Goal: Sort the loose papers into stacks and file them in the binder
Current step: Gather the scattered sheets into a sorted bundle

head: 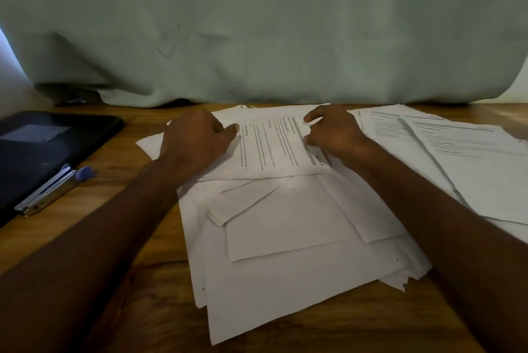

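Observation:
A printed sheet (271,147) lies sideways on top of a messy pile of blank white papers (285,252) in the middle of the wooden table. My left hand (194,138) rests on the sheet's left edge, fingers curled, thumb pointing onto the paper. My right hand (334,132) sits on its right edge, index finger and thumb touching the page. A second stack of printed papers (457,152) lies at the right. The dark binder (43,147) lies open at the left, its metal clip (48,189) with a blue lever at its near edge.
A pale green cloth (257,38) hangs along the table's back edge. Bare wood (143,267) shows between binder and pile, and along the front edge.

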